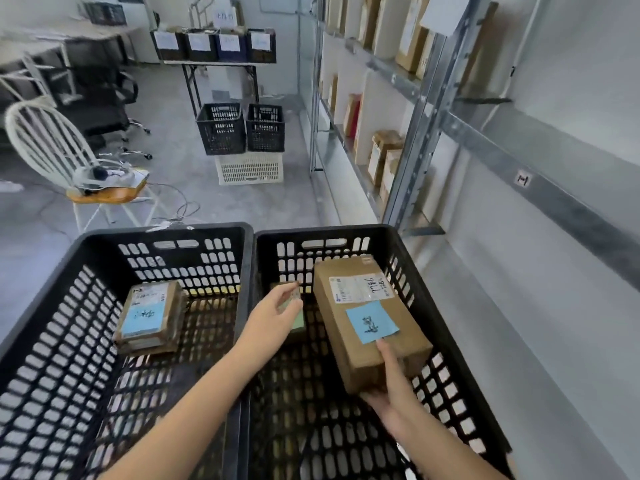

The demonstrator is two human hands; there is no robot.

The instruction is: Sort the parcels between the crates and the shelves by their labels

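Observation:
Two black crates stand side by side in front of me. In the right crate (446,306) my right hand (389,386) grips the near end of a long brown parcel (367,317) with a white shipping label and a blue note on top. My left hand (277,315) reaches into the same crate and holds a small flat parcel (294,310), mostly hidden behind the fingers. The left crate (62,327) holds a low stack of flat brown parcels (150,317) with a blue note on the top one.
Metal shelves (408,140) with upright brown parcels run along the right wall. Ahead stand two more black crates (239,128) on a white crate, and a table with labelled bins (214,45). A white chair (69,161) with cables stands at the left.

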